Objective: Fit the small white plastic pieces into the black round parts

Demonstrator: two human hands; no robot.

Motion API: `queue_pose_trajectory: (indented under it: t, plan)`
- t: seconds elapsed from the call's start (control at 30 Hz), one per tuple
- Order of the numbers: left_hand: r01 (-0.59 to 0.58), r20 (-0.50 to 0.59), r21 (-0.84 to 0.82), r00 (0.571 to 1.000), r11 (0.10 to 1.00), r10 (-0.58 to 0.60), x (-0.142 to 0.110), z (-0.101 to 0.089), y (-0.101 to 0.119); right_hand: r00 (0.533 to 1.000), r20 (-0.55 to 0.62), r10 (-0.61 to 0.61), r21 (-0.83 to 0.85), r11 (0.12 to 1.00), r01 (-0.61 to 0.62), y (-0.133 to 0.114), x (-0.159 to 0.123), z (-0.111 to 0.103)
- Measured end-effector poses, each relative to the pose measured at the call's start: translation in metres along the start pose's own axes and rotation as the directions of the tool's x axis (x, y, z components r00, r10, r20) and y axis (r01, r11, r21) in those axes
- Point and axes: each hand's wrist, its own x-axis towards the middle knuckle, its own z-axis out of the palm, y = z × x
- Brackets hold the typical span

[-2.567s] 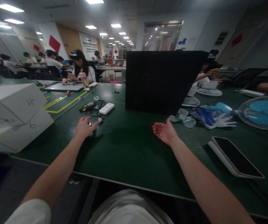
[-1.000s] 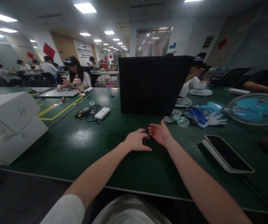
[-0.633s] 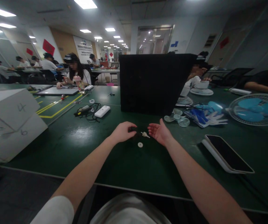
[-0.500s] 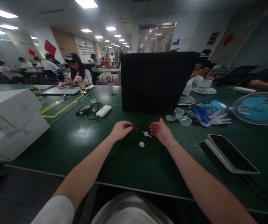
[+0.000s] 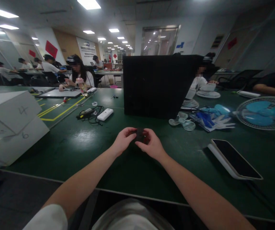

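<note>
A small black block-like part [image 5: 140, 135] is between my two hands over the green table [image 5: 137, 172]; its exact kind is too dark to make out. My left hand [image 5: 125, 139] pinches it from the left, with thumb and fingers closed on its edge. Around its right side curl the fingers and thumb of my right hand [image 5: 151, 143]. No white pieces show on the tabletop near the hands.
Ahead stands a large black box [image 5: 156, 86]. To its right are a clear fan blade [image 5: 182, 121], gloves [image 5: 211, 121] and a fan [image 5: 267, 111]. A phone [image 5: 237, 159] lies at right, white boxes [image 5: 10, 124] at left. A power bank [image 5: 105, 114] lies beside cables. People sit beyond.
My right hand has moved left and closed on the black part beside my left hand. The white spindle-like piece and the white disc, earlier on the table, are out of sight.
</note>
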Motion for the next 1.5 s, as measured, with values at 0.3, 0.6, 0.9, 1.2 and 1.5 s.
queue_pose_trajectory:
  t: [0.3,0.6,0.9,1.2,1.5]
  plan:
    - [-0.21,0.211,0.614,0.973,0.761,0.099,-0.014,-0.038,0.008,0.939,0.274,-0.208,-0.404,0.861,0.309,-0.01,0.006,-0.013]
    - [-0.032,-0.001,0.635,0.999,0.772,0.042,-0.003,-0.041,-0.006,0.959,0.222,-0.177,-0.4,0.88,0.256,-0.004,0.012,-0.031]
    - [0.025,-0.041,0.709,0.999,0.705,0.006,-0.001,-0.042,-0.01,0.905,0.417,-0.081,-0.41,0.872,0.267,0.012,0.014,-0.033]
    - [-0.003,0.013,0.701,1.0,0.713,-0.008,-0.004,-0.032,-0.012,0.962,0.223,-0.158,-0.36,0.904,0.232,-0.003,0.014,-0.029]
    - [-0.096,0.163,0.66,0.986,0.745,-0.018,-0.011,-0.019,-0.01,0.943,0.214,-0.256,-0.27,0.912,0.309,-0.005,0.013,-0.013]
